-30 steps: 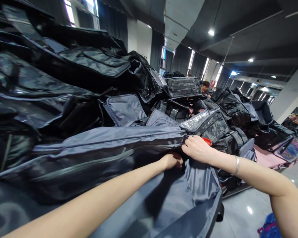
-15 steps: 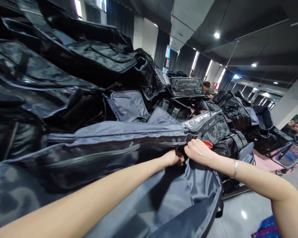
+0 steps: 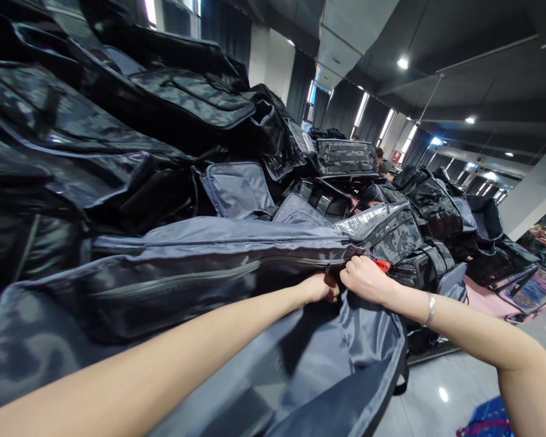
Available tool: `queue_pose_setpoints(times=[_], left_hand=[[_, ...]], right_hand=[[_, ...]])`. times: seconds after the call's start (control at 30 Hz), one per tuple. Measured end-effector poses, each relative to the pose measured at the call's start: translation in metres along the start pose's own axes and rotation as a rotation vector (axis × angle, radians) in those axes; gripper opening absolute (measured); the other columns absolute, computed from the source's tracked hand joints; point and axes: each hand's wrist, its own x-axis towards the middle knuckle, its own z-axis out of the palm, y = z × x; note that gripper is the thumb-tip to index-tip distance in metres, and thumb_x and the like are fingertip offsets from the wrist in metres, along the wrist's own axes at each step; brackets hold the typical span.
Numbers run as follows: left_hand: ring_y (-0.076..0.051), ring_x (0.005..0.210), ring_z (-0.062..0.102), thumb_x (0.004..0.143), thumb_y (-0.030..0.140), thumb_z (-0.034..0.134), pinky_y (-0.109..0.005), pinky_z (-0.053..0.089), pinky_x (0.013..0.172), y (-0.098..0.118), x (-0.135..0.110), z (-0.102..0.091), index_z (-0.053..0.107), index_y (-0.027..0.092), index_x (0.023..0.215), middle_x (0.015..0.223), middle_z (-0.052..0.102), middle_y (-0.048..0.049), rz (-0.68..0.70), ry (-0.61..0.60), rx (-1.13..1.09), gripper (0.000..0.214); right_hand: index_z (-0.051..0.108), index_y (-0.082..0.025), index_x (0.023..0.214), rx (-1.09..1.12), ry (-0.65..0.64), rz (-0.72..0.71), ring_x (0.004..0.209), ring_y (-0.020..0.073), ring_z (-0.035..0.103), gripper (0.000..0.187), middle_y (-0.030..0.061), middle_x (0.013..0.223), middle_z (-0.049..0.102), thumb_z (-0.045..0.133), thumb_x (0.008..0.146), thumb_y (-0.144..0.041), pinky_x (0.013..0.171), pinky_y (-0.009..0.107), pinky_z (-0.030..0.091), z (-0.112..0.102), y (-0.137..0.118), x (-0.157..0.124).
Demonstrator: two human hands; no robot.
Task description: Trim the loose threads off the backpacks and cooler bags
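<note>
A long grey fabric bag (image 3: 218, 267) with a zipper along its side lies across the front of a big heap of bags. My left hand (image 3: 319, 287) is closed in a pinch at the zipper's end on the bag's right corner. My right hand (image 3: 366, 279), with a silver bracelet on the wrist, is closed on the bag's fabric right beside it. A small red thing (image 3: 382, 265) pokes out behind my right hand; I cannot make out what it is. The bag's grey lining (image 3: 341, 358) hangs open below both hands.
Dark camouflage and black bags (image 3: 164, 121) are piled high at the left and run back along the row (image 3: 432, 212). A person's head (image 3: 379, 153) shows far back behind the pile. A grey shiny floor (image 3: 441, 394) lies at the lower right, with a blue thing (image 3: 486, 419) on it.
Both hands have stayed together at the bag's corner; the view has shifted slightly, and my hands sit a little higher and further right in the picture.
</note>
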Motion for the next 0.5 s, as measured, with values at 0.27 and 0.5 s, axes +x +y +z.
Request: queue_pose_setpoints(times=[0.27, 0.5], left_hand=[[-0.015, 0.077, 0.059, 0.084, 0.033, 0.057, -0.032, 0.051, 0.068, -0.0057, 0.0045, 0.0006, 0.060, 0.011, 0.087, 0.085, 0.061, -0.0016, -0.010, -0.027, 0.064, 0.022], [-0.014, 0.073, 0.059, 0.084, 0.032, 0.056, -0.031, 0.051, 0.068, -0.0040, 0.0035, 0.0008, 0.059, 0.011, 0.084, 0.082, 0.061, -0.0012, 0.004, -0.031, 0.079, 0.021]], right_hand=[[0.054, -0.011, 0.083, -0.010, 0.037, 0.064, 0.075, 0.0236, 0.055, 0.011, 0.0125, 0.080, 0.058, 0.044, 0.087, -0.009, 0.060, 0.032, 0.041, -0.0041, 0.0022, -0.0063], [0.054, -0.011, 0.082, -0.025, 0.016, 0.044, 0.073, 0.0232, 0.055, 0.011, 0.0122, 0.079, 0.058, 0.044, 0.086, -0.009, 0.059, 0.031, 0.042, -0.0039, 0.0016, -0.0086]])
